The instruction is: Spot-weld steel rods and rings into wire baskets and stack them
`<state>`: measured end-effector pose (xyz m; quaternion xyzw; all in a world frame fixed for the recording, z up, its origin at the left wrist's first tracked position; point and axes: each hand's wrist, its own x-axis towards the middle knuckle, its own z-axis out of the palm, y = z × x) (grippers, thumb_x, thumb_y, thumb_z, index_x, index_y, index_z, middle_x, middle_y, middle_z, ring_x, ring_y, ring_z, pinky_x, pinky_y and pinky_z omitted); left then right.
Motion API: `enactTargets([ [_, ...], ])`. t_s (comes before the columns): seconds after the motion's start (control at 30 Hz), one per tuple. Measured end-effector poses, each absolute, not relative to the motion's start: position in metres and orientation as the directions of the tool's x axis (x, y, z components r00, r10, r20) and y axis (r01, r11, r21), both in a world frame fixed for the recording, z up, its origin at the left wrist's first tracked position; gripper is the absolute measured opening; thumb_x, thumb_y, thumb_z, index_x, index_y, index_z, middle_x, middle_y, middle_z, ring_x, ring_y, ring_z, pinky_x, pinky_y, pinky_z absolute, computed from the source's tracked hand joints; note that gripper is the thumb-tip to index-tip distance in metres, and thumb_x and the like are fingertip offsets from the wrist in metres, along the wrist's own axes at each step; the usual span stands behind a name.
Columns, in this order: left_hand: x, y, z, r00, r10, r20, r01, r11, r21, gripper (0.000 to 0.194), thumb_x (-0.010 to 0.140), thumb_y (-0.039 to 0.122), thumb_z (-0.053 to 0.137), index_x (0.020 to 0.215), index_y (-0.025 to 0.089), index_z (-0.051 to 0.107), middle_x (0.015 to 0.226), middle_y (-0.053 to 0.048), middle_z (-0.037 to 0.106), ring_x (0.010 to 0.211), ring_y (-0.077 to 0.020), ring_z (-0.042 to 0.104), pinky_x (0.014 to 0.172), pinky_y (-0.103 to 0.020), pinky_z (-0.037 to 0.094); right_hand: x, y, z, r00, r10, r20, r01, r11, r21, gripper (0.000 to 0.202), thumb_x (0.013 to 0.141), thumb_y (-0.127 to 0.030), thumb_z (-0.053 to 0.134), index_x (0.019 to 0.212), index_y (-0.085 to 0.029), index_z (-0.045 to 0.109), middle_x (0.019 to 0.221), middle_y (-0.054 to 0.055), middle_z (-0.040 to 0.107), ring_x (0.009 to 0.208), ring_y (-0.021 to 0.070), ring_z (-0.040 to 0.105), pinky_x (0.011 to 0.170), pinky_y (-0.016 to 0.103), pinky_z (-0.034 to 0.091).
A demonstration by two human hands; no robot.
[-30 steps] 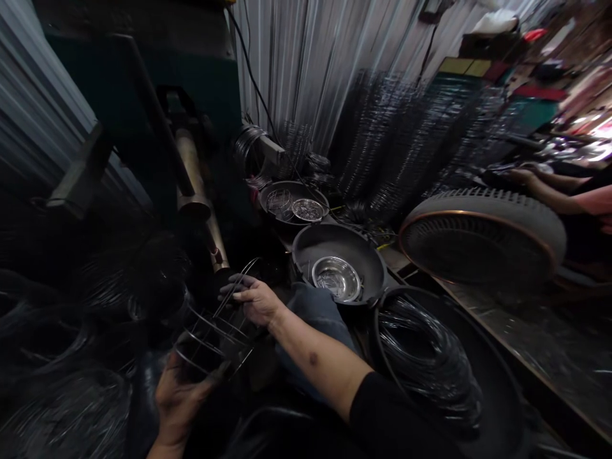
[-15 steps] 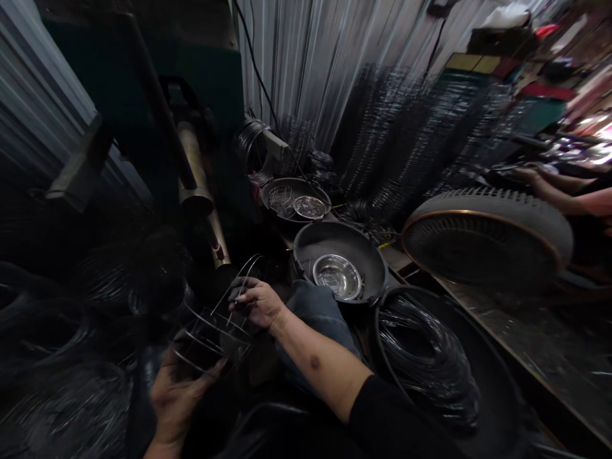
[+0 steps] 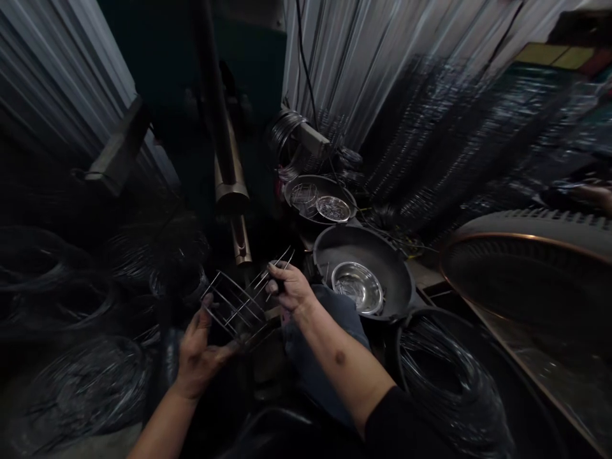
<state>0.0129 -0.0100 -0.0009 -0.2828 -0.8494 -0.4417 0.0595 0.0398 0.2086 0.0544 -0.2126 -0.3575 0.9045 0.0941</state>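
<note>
Left grip (image 3: 198,347) spread in a wide curve, partly open, has hold of a wire frame (image 3: 237,313); the right grip (image 3: 289,287) is pinched closed on thin wires (image 3: 287,256), and whether these join the frame cannot be told. Around them is a dim workshop, with a corrugated metal wall (image 3: 344,64) behind and a dark green machine (image 3: 157,38) ahead. Tall stacks of wire pieces (image 3: 449,127) lean at the right, and a round slotted housing (image 3: 516,280) with a coppery rim juts in before them. Three dark pans run down the right side: the nearest pan (image 3: 535,376) holds a wire coil (image 3: 454,376), the middle pan (image 3: 351,245) a shiny metal bowl (image 3: 368,287), the far pan (image 3: 322,182) a small dish (image 3: 333,208). Both forearms rise from below, the right slanting inward above a blue-clad knee (image 3: 329,338). The left hand opens toward the frame, which is held tilted in midair between the hands; the right thumb and fingers meet at its upper right.
</note>
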Motion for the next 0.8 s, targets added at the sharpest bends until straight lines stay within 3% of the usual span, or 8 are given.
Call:
enactTargets([
  [0.2, -0.002, 0.005, 0.000, -0.782, 0.459, 0.421, 0.612, 0.436, 0.660, 0.085, 0.070, 0.053, 0.069, 0.142, 0.024, 0.035, 0.137, -0.012, 0.049, 0.120, -0.0314, 0.053, 0.100, -0.045, 0.046, 0.021, 0.200, 0.068, -0.860, 0.421, -0.287, -0.120, -0.715, -0.689, 0.027, 0.061, -0.023, 0.080, 0.068, -0.018, 0.054, 0.052, -0.006, 0.058, 0.029, 0.0014, 0.033, 0.037, 0.019, 0.036],
  [0.37, -0.013, 0.004, 0.000, -0.779, 0.498, 0.382, 0.607, 0.444, 0.659, 0.080, 0.071, 0.054, 0.068, 0.139, 0.025, 0.039, 0.135, -0.011, 0.051, 0.122, -0.0312, 0.051, 0.102, -0.042, 0.044, 0.013, 0.197, 0.069, -0.851, 0.432, -0.298, -0.125, -0.719, -0.684, 0.031, 0.061, -0.025, 0.081, 0.072, -0.018, 0.053, 0.054, -0.006, 0.060, 0.030, 0.0014, 0.032, 0.038, 0.019, 0.038],
  [0.6, -0.020, 0.007, 0.004, -0.799, 0.498, 0.336, 0.564, 0.429, 0.705, 0.093, 0.071, 0.054, 0.069, 0.147, 0.024, 0.025, 0.139, -0.014, 0.046, 0.121, -0.0304, 0.052, 0.099, -0.044, 0.045, 0.005, 0.195, 0.063, -0.862, 0.405, -0.306, -0.106, -0.733, -0.672, 0.031, 0.064, -0.027, 0.080, 0.073, -0.019, 0.051, 0.058, -0.007, 0.061, 0.032, 0.0015, 0.032, 0.040, 0.019, 0.040],
  [0.8, -0.028, 0.010, -0.003, -0.767, 0.494, 0.410, 0.622, 0.413, 0.665, 0.092, 0.072, 0.054, 0.068, 0.147, 0.021, 0.026, 0.136, -0.014, 0.048, 0.121, -0.0303, 0.051, 0.099, -0.042, 0.046, -0.003, 0.196, 0.062, -0.859, 0.428, -0.282, -0.130, -0.715, -0.687, 0.029, 0.068, -0.026, 0.077, 0.072, -0.019, 0.049, 0.052, -0.009, 0.055, 0.030, 0.0004, 0.029, 0.040, 0.018, 0.038],
])
